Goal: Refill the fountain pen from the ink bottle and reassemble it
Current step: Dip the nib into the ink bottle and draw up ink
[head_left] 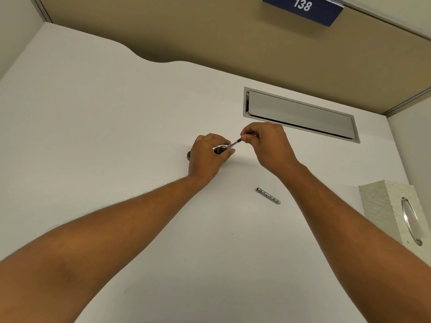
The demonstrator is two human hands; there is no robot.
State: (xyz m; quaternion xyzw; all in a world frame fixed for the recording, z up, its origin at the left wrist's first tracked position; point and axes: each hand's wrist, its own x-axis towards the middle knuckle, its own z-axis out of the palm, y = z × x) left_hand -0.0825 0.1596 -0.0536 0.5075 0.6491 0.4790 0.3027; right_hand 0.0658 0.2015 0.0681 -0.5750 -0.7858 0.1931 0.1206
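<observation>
My left hand (207, 157) wraps around the small dark ink bottle (219, 150) on the white desk; only the bottle's open mouth shows between my fingers. The pen's front section with its clear converter (233, 143) leans tilted into that mouth. My right hand (268, 143) pinches the converter's upper end between thumb and fingers. A dark round thing, apparently the bottle's cap (189, 155), peeks out just left of my left hand. The pen's silver patterned barrel (268, 195) lies apart on the desk, nearer to me and below my right wrist.
A metal cable flap (300, 114) is set into the white desk (116, 136) just behind my right hand. A patterned tissue box (394, 210) stands at the right edge. A beige partition with a blue sign reading 138 (303, 8) backs the desk.
</observation>
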